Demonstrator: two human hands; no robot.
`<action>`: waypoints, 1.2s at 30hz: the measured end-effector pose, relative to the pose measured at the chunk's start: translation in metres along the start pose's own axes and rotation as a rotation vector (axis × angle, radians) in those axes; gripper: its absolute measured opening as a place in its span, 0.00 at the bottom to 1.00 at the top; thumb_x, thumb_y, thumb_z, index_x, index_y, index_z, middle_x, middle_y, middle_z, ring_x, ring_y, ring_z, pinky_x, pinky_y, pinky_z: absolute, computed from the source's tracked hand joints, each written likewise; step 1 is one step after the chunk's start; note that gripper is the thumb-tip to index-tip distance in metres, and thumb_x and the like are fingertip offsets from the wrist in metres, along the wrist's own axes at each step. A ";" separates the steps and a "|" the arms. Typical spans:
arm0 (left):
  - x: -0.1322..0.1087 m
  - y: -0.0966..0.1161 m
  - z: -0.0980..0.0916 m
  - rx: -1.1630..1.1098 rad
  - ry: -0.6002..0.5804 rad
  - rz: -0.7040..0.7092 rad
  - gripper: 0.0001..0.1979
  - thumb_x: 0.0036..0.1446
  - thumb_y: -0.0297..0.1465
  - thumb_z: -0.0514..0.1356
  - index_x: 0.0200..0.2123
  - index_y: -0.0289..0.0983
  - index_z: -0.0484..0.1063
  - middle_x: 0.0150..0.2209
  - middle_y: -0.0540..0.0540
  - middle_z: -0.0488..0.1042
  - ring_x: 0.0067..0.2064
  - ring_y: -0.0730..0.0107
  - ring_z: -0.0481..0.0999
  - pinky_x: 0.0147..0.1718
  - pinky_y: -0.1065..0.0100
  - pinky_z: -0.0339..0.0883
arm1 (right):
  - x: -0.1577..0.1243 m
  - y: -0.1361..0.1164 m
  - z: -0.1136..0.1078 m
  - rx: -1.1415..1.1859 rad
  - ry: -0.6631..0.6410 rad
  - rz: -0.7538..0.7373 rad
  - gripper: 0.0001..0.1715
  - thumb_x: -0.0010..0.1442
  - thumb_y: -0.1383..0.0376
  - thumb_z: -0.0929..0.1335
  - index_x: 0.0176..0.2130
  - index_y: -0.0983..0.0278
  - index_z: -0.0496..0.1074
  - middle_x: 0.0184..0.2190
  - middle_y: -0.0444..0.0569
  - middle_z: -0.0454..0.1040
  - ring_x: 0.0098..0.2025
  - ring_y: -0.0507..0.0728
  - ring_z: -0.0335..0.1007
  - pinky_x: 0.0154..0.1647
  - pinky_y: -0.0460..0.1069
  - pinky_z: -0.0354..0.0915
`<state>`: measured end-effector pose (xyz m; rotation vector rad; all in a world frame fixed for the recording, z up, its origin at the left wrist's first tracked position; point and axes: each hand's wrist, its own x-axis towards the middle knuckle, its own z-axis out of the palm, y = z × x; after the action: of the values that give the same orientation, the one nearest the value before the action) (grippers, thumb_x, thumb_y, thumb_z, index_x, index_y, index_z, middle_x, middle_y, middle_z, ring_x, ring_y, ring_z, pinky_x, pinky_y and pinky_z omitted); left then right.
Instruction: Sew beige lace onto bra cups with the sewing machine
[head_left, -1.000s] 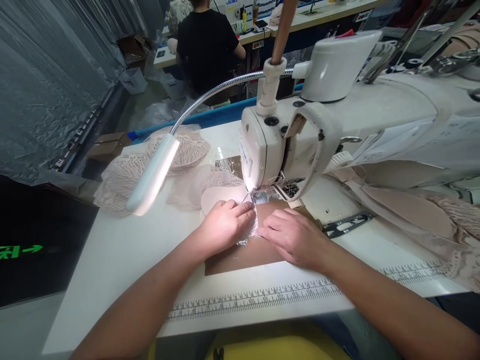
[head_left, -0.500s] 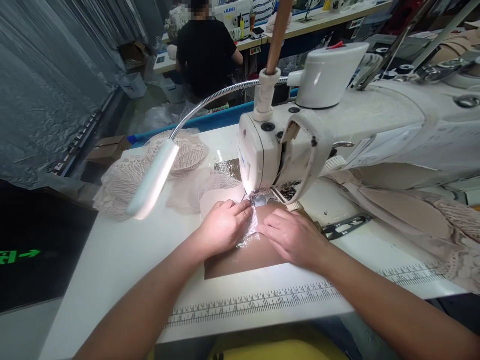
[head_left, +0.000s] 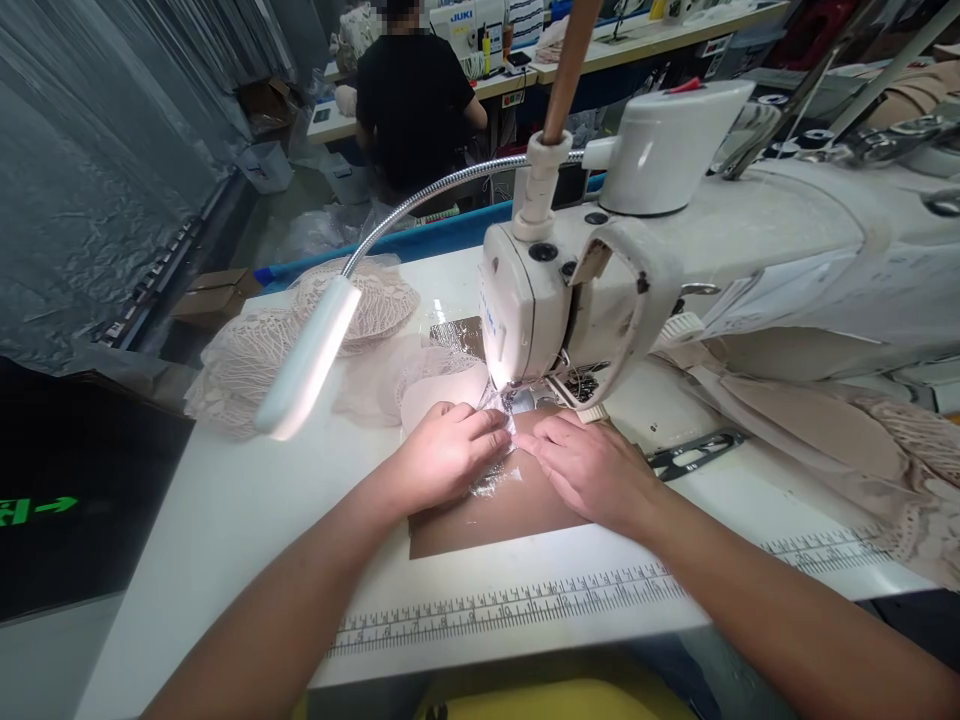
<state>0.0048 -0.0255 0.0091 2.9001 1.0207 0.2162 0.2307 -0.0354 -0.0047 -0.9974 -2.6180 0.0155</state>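
Under the sewing machine's (head_left: 521, 310) needle area lies a pale, sheer lace fabric (head_left: 439, 368), joined to a smooth pale piece at its left. My left hand (head_left: 442, 455) presses down on the fabric just in front of the presser foot, its fingers bent and close together. On the other side, my right hand (head_left: 589, 465) has thumb and forefinger closed on the fabric's edge, near the left fingertips. Both hands rest over a brown sheet (head_left: 480, 525) on the table. The fingers hide part of the fabric, and the needle tip is hard to make out.
A lamp (head_left: 307, 360) on a bendy neck hangs at the left above bunched lace (head_left: 247, 365). Thread snips (head_left: 694, 455) lie right of my right hand, near more lace pieces (head_left: 810, 415). A ruler strip (head_left: 510, 605) runs along the front edge. Beyond sits a person (head_left: 412, 100).
My left fingers have drawn back slightly from the presser foot, showing more fabric there. My right hand has shifted slightly to the right. The view has moved a little.
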 end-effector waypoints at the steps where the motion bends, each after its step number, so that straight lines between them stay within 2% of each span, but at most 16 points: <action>1: 0.000 0.000 0.000 -0.003 0.000 -0.001 0.15 0.66 0.33 0.49 0.51 0.38 0.70 0.55 0.44 0.70 0.44 0.63 0.68 0.42 0.61 0.61 | 0.000 0.000 0.000 0.001 -0.001 -0.004 0.18 0.59 0.74 0.62 0.46 0.65 0.74 0.28 0.47 0.69 0.32 0.55 0.58 0.32 0.49 0.51; 5: 0.000 -0.001 0.001 0.010 -0.019 -0.008 0.15 0.65 0.30 0.50 0.52 0.39 0.69 0.58 0.45 0.68 0.43 0.63 0.68 0.42 0.61 0.61 | 0.001 -0.001 -0.002 0.006 -0.009 -0.005 0.16 0.59 0.74 0.62 0.43 0.64 0.75 0.27 0.46 0.67 0.31 0.55 0.56 0.30 0.49 0.48; 9: 0.000 -0.001 0.000 0.021 -0.031 -0.012 0.18 0.64 0.30 0.49 0.56 0.39 0.66 0.59 0.45 0.67 0.41 0.64 0.67 0.40 0.61 0.61 | 0.000 -0.002 -0.001 0.019 -0.023 -0.001 0.17 0.59 0.75 0.62 0.44 0.64 0.74 0.28 0.47 0.68 0.32 0.55 0.56 0.31 0.49 0.49; 18: 0.001 -0.005 0.001 0.042 -0.040 -0.010 0.20 0.63 0.30 0.51 0.57 0.38 0.66 0.60 0.45 0.65 0.41 0.61 0.66 0.40 0.60 0.61 | 0.005 -0.002 -0.001 0.009 -0.040 0.037 0.19 0.57 0.76 0.62 0.44 0.65 0.75 0.27 0.47 0.69 0.33 0.55 0.58 0.30 0.49 0.49; 27: 0.003 -0.016 0.006 -0.008 0.026 -0.016 0.19 0.61 0.26 0.54 0.56 0.39 0.67 0.59 0.46 0.67 0.46 0.59 0.67 0.44 0.58 0.62 | 0.013 -0.005 0.000 -0.073 0.011 0.162 0.21 0.55 0.75 0.62 0.45 0.63 0.76 0.28 0.47 0.70 0.28 0.54 0.55 0.26 0.50 0.45; 36: 0.005 -0.018 0.006 -0.012 0.076 -0.090 0.19 0.61 0.28 0.53 0.56 0.38 0.67 0.57 0.43 0.68 0.45 0.59 0.67 0.45 0.56 0.63 | 0.013 -0.002 -0.001 -0.038 0.015 0.160 0.22 0.57 0.75 0.61 0.46 0.61 0.76 0.27 0.46 0.70 0.27 0.53 0.55 0.26 0.48 0.47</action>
<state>-0.0014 -0.0086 0.0018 2.8477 1.1542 0.3286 0.2205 -0.0291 0.0000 -1.2124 -2.5278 -0.0029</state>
